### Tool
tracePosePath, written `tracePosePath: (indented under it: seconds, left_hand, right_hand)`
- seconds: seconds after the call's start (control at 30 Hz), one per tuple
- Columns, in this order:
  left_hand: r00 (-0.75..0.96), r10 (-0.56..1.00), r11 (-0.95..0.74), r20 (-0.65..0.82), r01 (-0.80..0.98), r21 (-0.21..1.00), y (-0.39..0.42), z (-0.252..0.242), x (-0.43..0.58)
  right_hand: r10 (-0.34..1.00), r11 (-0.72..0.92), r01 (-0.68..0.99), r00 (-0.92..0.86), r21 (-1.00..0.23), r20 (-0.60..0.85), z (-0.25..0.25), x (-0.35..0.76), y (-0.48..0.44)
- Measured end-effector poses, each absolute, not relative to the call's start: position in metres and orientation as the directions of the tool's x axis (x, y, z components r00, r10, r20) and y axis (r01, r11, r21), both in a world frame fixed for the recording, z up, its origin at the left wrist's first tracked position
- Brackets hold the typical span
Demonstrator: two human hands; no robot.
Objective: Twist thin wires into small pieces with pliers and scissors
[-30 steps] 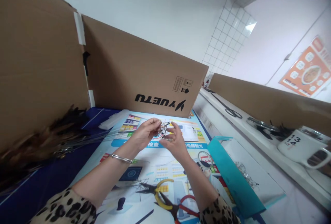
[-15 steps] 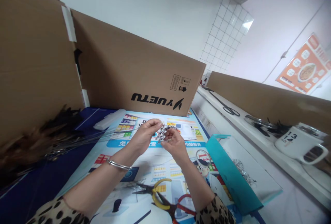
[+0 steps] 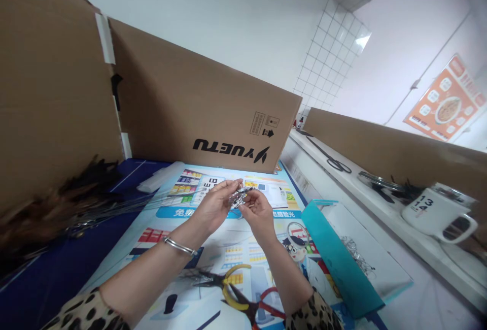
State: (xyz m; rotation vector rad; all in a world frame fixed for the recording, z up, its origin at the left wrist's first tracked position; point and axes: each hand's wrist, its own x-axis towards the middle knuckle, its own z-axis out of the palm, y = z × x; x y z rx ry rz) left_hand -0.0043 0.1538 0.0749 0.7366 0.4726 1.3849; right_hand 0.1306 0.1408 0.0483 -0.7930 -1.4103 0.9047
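Both hands meet above the printed mat [image 3: 213,269], gripping a small tangled piece of silvery and dark wirework [image 3: 239,198]. My left hand [image 3: 216,203] pinches its left and upper side between thumb and fingers. On the right side of the same piece, my right hand [image 3: 258,213] closes with thumb and curled fingers. The wirework's exact kind is too small to make out. Nearer to me lie pliers with yellow handles [image 3: 234,287] and a tool with red handles [image 3: 270,305], partly overlapping. Thin loose wires [image 3: 190,273] lie beside the plier jaws.
Left, brown feathers [image 3: 34,213] and long wires rest on blue cloth. A cardboard panel [image 3: 198,101] stands behind. At right are a teal-sided box [image 3: 342,264] with wire pieces and a shelf holding scissors [image 3: 337,164] and a white mug [image 3: 429,213].
The wirework has turned slightly between my hands, and my left fingers have shifted a little. The camera view has moved slightly. The pliers and box stay in place.
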Motion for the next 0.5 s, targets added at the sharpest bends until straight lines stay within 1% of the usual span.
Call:
tracePosePath:
  seconds: [0.13, 0.3, 0.43, 0.5]
  left_hand:
    - [0.132, 0.986, 0.024, 0.099, -0.708, 0.706, 0.153, 0.072, 0.000]
    - [0.118, 0.987, 0.004, 0.110, -0.702, 0.712, 0.149, 0.070, 0.005]
    - [0.046, 0.996, -0.023, 0.082, -0.726, 0.687, 0.152, 0.062, 0.010]
    - [0.013, 0.998, -0.029, 0.057, -0.745, 0.667, 0.156, 0.059, 0.010]
  right_hand:
    - [0.891, 0.447, -0.078, -0.055, -0.891, 0.452, 0.050, 0.130, 0.139]
    - [0.898, 0.432, -0.104, -0.045, -0.896, 0.438, 0.050, 0.130, 0.139]
    - [0.909, 0.404, -0.147, -0.046, -0.903, 0.415, 0.051, 0.130, 0.138]
    - [0.905, 0.408, -0.136, -0.068, -0.903, 0.420, 0.051, 0.130, 0.137]
